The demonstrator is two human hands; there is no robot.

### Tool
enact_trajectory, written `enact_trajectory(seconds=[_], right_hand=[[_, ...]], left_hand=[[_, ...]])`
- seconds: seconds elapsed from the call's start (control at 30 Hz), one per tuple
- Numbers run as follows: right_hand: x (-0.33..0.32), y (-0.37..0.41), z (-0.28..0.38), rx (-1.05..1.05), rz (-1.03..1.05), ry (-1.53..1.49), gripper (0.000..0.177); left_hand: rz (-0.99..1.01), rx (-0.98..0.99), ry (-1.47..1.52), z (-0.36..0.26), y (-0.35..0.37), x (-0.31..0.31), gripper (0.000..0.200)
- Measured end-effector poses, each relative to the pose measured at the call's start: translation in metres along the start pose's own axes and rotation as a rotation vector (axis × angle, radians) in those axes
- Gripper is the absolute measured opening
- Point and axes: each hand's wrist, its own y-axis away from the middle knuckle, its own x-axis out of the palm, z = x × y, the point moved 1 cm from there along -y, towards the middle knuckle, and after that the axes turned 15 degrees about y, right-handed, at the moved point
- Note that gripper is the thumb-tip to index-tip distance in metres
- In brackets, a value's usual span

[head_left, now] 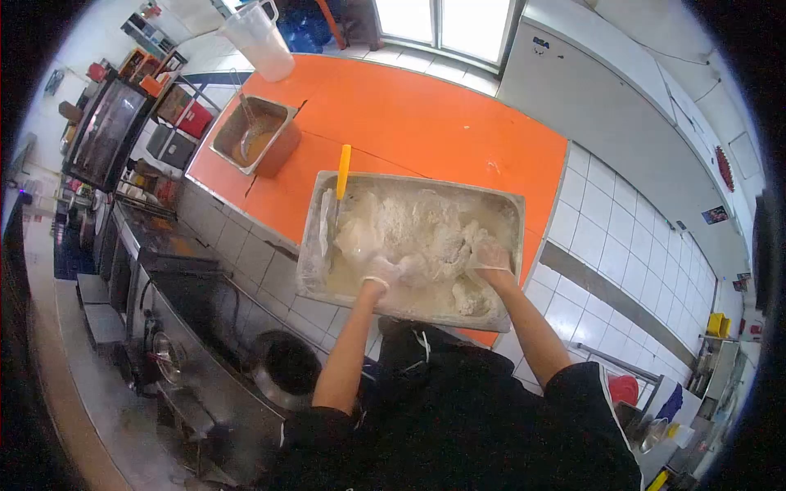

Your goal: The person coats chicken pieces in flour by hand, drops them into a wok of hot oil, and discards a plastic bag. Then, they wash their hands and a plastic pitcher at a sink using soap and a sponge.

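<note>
A large metal tray [514, 214] full of white flour [360, 286] stands at the near edge of the orange table. Several lumpy pieces coated in flour lie in it, one floured piece [471, 299] at the near right; what is under the coating cannot be made out. My left hand [383, 270], in a clear glove, is down in the flour near the middle, its fingers hidden by flour and blur. Against the floured heap on the right is my right hand [491, 257], also gloved, with its fingertips covered. A yellow-handled tool [343, 170] leans inside the tray's left end.
On the orange table [409, 106] are a metal container [260, 139] of brownish liquid with a ladle-like utensil and a clear plastic jug [260, 45]. Cooking equipment [188, 303] and a dark wok [285, 368] stand at the left. A white chest-like unit [589, 74] runs along the right.
</note>
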Motion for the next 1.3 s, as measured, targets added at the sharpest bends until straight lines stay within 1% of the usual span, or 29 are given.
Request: enact_trajectory(seconds=[0.03, 0.07, 0.13, 0.17, 0.23, 0.27, 0.3, 0.37, 0.4, 0.43, 0.47, 0.57, 0.6, 0.67, 0.7, 0.73, 0.77, 0.8, 0.83, 0.87, 0.93, 0.97, 1.03, 1.07, 1.13, 1.17, 1.2, 1.23, 1.3], right_hand=[[-0.02, 0.016, -0.001, -0.115, -0.11, 0.045, 0.024], [-0.039, 0.031, -0.001, -0.227, -0.22, 0.085, 0.022], [-0.081, 0.055, -0.002, -0.231, -0.239, 0.047, 0.02], [-0.09, 0.064, -0.004, -0.235, -0.262, 0.017, 0.018], [-0.089, 0.075, -0.011, -0.225, -0.255, -0.003, 0.018], [-0.089, 0.078, -0.015, -0.224, -0.256, -0.023, 0.019], [-0.096, 0.082, -0.014, -0.219, -0.252, -0.016, 0.019], [-0.111, 0.09, -0.011, -0.152, -0.135, -0.087, 0.02], [-0.107, 0.094, -0.013, -0.146, -0.134, -0.08, 0.02], [-0.1, 0.098, -0.016, -0.202, -0.21, -0.098, 0.02], [-0.093, 0.101, -0.02, -0.258, -0.282, -0.116, 0.02], [-0.074, 0.107, -0.032, -0.273, -0.271, -0.011, 0.017], [-0.082, 0.109, -0.029, -0.265, -0.273, -0.013, 0.017], [-0.105, 0.112, -0.017, -0.211, -0.036, -0.209, 0.017], [-0.096, 0.113, -0.014, -0.206, -0.043, -0.215, 0.017], [-0.081, 0.112, -0.009, -0.284, -0.08, -0.086, 0.019], [-0.079, 0.111, -0.003, -0.363, -0.12, 0.044, 0.02], [-0.076, 0.108, 0.005, -0.365, -0.128, 0.041, 0.02], [-0.079, 0.105, 0.019, -0.289, 0.03, 0.09, 0.02], [-0.081, 0.102, 0.027, -0.21, 0.187, 0.139, 0.021], [-0.028, 0.086, 0.036, -0.284, 0.085, 0.136, 0.022], [-0.007, 0.08, 0.038, -0.36, -0.009, 0.141, 0.024], [-0.005, 0.075, 0.037, -0.345, -0.032, 0.16, 0.025], [-0.008, 0.072, 0.038, -0.326, -0.054, 0.181, 0.026], [-0.024, 0.082, 0.035, -0.365, -0.058, 0.128, 0.028], [-0.032, 0.086, 0.033, -0.384, -0.061, 0.074, 0.03], [-0.019, 0.08, 0.033, -0.391, -0.062, 0.074, 0.03], [0.004, 0.068, 0.034, -0.371, -0.027, -0.029, 0.032], [-0.007, 0.063, 0.034, -0.342, 0.002, -0.13, 0.035]], left_hand=[[-0.143, 0.091, -0.462, 0.01, -0.011, -0.004, 0.04], [-0.143, 0.086, -0.467, 0.011, -0.01, -0.005, 0.04], [-0.202, 0.492, -0.218, 0.005, -0.006, 0.001, 0.047], [-0.192, 0.488, -0.22, 0.0, -0.006, 0.008, 0.047], [0.11, 0.74, -0.443, -0.015, -0.005, 0.036, 0.048], [0.117, 0.741, -0.437, -0.025, 0.003, 0.057, 0.048], [0.114, 0.671, -0.691, -0.037, 0.014, 0.085, 0.048], [0.114, 0.598, -0.936, -0.015, 0.008, 0.124, 0.051], [0.02, 0.688, -0.845, 0.032, -0.021, 0.14, 0.052], [-0.024, 0.736, -0.795, 0.035, -0.026, 0.143, 0.054], [-0.067, 0.785, -0.746, 0.02, -0.022, 0.142, 0.055], [0.084, 1.023, -0.975, -0.025, -0.029, 0.111, 0.049], [0.134, 1.008, -0.748, -0.033, -0.039, 0.101, 0.045], [0.188, 0.988, -0.531, -0.049, -0.04, 0.08, 0.04], [0.157, 0.701, -0.422, -0.056, -0.038, 0.067, 0.035], [0.116, 0.415, -0.309, -0.062, -0.037, 0.056, 0.03], [0.108, 0.422, -0.313, -0.055, -0.045, 0.047, 0.03], [0.128, 0.272, -0.24, -0.044, -0.052, 0.04, 0.03], [0.148, 0.123, -0.166, -0.036, -0.055, 0.036, 0.029], [0.142, 0.129, -0.171, -0.048, -0.039, 0.033, 0.029], [0.195, -0.024, 0.176, -0.06, -0.002, 0.028, 0.027], [0.191, -0.025, 0.174, -0.053, 0.004, 0.028, 0.027], [0.126, 0.002, 0.526, -0.045, 0.012, 0.029, 0.031], [0.111, 0.004, 0.531, -0.047, 0.013, 0.03, 0.031], [0.064, 0.125, -0.242, -0.049, 0.016, 0.041, 0.035], [0.055, 0.121, -0.238, -0.044, 0.015, 0.053, 0.035], [0.149, 0.335, -0.269, -0.042, 0.015, 0.067, 0.04], [0.194, 0.329, -0.183, -0.063, 0.029, 0.07, 0.043], [0.241, 0.326, -0.099, -0.085, 0.038, 0.065, 0.047]])
